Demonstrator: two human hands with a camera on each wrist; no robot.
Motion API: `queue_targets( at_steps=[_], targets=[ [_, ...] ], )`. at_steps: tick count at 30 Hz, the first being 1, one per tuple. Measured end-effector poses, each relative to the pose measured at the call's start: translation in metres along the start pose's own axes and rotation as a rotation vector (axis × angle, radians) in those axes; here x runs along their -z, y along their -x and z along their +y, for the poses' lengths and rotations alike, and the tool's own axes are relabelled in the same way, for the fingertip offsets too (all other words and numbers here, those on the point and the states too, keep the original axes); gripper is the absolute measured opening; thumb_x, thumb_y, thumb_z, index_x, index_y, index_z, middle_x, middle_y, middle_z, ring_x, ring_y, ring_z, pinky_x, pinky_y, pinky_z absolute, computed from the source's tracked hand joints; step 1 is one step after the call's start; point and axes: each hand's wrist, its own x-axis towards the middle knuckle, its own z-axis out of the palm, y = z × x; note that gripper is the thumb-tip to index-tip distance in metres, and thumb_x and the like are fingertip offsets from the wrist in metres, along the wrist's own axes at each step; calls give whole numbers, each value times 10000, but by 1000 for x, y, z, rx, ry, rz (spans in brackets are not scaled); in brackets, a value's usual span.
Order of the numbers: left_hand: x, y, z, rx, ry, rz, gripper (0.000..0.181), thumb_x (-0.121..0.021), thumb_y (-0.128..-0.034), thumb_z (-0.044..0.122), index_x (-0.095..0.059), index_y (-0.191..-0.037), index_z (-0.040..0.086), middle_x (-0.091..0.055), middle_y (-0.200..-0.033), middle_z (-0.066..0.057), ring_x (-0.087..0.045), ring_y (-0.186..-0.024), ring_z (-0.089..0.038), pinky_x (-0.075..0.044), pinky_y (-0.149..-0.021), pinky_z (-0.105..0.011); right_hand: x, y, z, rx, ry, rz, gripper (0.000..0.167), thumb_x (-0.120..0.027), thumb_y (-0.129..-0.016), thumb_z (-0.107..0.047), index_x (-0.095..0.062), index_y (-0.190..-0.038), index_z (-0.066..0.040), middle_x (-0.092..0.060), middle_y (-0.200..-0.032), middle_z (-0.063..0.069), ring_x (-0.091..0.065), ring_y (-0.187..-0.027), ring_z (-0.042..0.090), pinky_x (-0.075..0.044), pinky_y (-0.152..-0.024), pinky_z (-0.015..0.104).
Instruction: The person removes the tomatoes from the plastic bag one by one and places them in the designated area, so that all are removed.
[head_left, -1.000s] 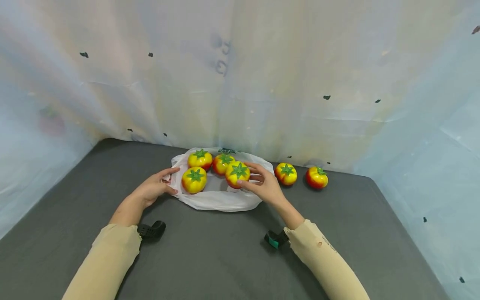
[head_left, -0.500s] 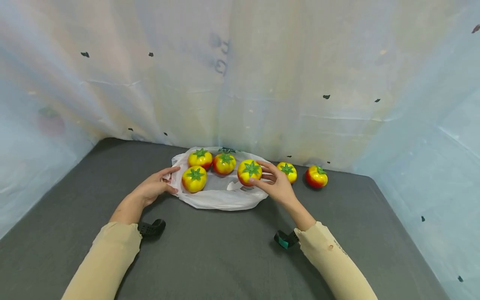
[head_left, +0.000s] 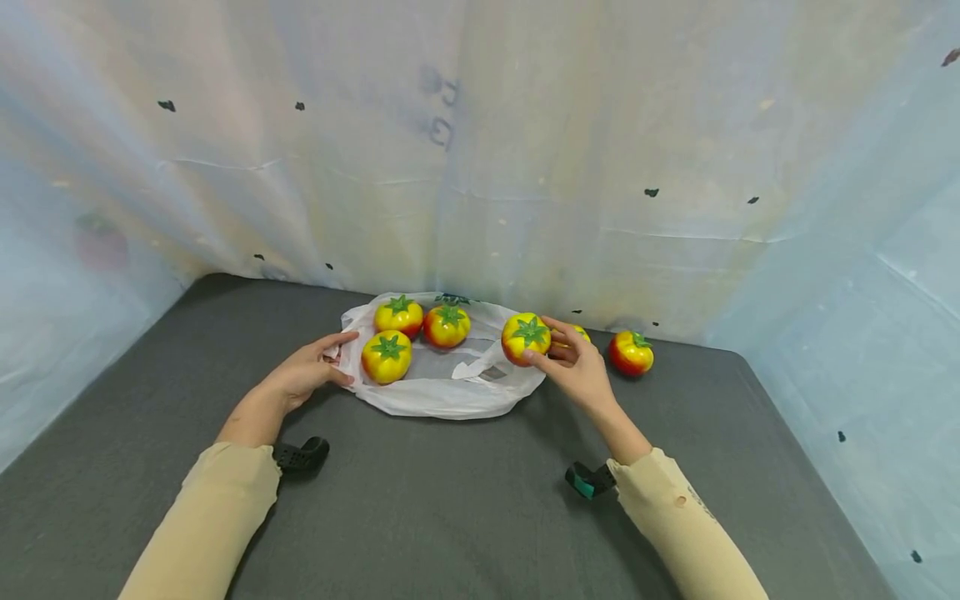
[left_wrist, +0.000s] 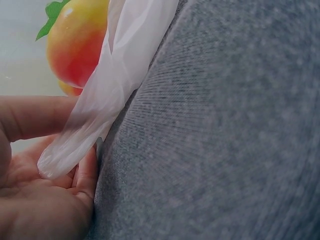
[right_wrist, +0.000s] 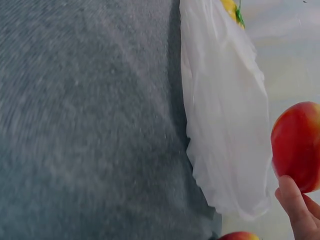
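My right hand pinches a yellow-and-red tomato with a green star-shaped top, above the right end of a white plastic bag. In the right wrist view, the held tomato shows its red side above the fingers. At the bag's left end, my left hand holds the rim between thumb and fingers; the left wrist view has the thin plastic lying across that hand. Inside the opened bag sit three tomatoes, one at the back left, one in front, another in the middle.
Right of the bag, one tomato is mostly hidden behind my right hand, and another tomato lies farther right. All stand on a dark grey cloth-covered table. Pale plastic sheeting hangs close behind and at both sides.
My right hand has carried its tomato rightward and slightly back, from over the bag's middle to its right end, now covering most of a tomato beyond. The left hand stays put.
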Motion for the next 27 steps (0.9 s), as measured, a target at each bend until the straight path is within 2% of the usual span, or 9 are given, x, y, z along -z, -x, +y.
queue_targets(
  at_steps=[10,18,22,25,27],
  targets=[
    [1,1,0,4,-3,-9,865,-623,-810,-66,-193,-1537,118,125,-1583,-228,59,-1439,-428,-23,-1126,-633,13,2,4,-43,16,53,603,-729,-851,-204,-484,-1397,-130,-516,-1357,189,-575,-1176,351,-502,-925,467],
    [1,0,-1,0,-1,-20,855,-615,-822,-65,-187,-1538,117,119,-1581,-238,-12,-1421,-425,-108,-1129,-622,25,4,11,-34,40,118,607,-725,-849,-300,-487,-1398,-199,-518,-1354,132,-571,-1177,304,-499,-934,449],
    [1,-1,-2,-1,1,-27,855,-621,-828,-48,-180,-1540,125,132,-1579,-238,-2,-1422,-429,-104,-1126,-628,32,4,14,-38,58,127,626,-721,-850,-327,-470,-1412,-211,-507,-1368,138,-558,-1193,317,-501,-921,464],
    [1,-2,-3,-6,-7,-28,860,-623,-830,-45,-172,-1542,124,123,-1578,-244,-19,-1416,-426,-118,-1118,-638,36,4,15,-37,69,128,635,-716,-852,-333,-461,-1421,-212,-510,-1369,148,-565,-1190,316,-518,-891,437],
    [1,-3,-3,-9,-11,-26,864,-622,-828,-46,-168,-1543,126,115,-1580,-242,-27,-1418,-418,-125,-1115,-639,38,3,17,-36,79,130,640,-716,-851,-341,-459,-1422,-212,-519,-1361,150,-578,-1174,310,-537,-853,379]
  ],
)
